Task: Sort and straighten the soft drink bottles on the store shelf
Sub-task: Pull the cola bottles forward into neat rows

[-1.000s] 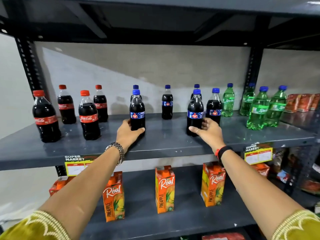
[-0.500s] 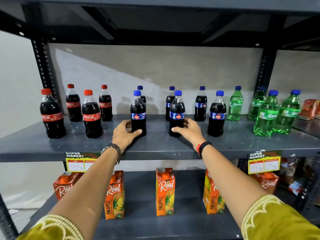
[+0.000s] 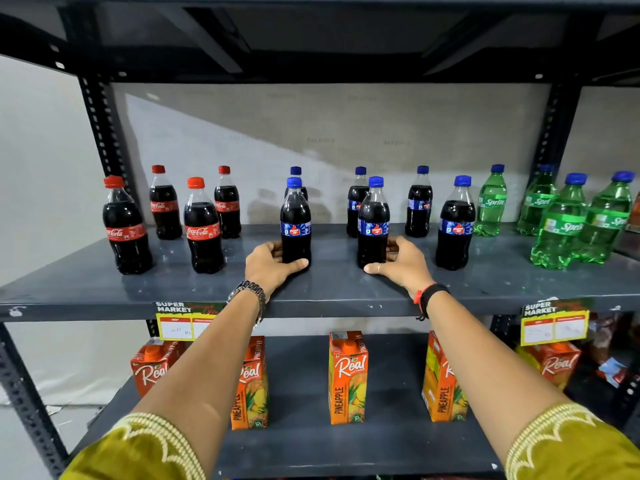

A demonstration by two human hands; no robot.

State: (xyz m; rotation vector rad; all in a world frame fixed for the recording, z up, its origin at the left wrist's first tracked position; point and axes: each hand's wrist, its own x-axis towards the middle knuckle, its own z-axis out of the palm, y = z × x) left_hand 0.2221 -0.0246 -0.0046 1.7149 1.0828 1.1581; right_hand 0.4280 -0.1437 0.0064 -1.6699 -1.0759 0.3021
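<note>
– What stands on the grey shelf (image 3: 329, 292)?
– 4 Coca-Cola bottles (image 3: 202, 233) at left, 6 blue-capped cola bottles (image 3: 455, 226) in the middle, 4 green Sprite bottles (image 3: 491, 206) at right, all upright.
– And the lower shelf (image 3: 346, 448)?
– Upright Real juice cartons (image 3: 347, 379).

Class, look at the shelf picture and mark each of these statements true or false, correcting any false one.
1. Each hand grips a blue-capped cola bottle. True: the left hand holds one blue-capped bottle, the right hand another.
2. The red-capped bottles stand at the shelf's right end. False: the red-capped bottles are at the left; the green Sprite bottles are at the right.
3. One held bottle lies on its side. False: both stand upright.
4. Juice cartons stand on the lower shelf. True.
</note>
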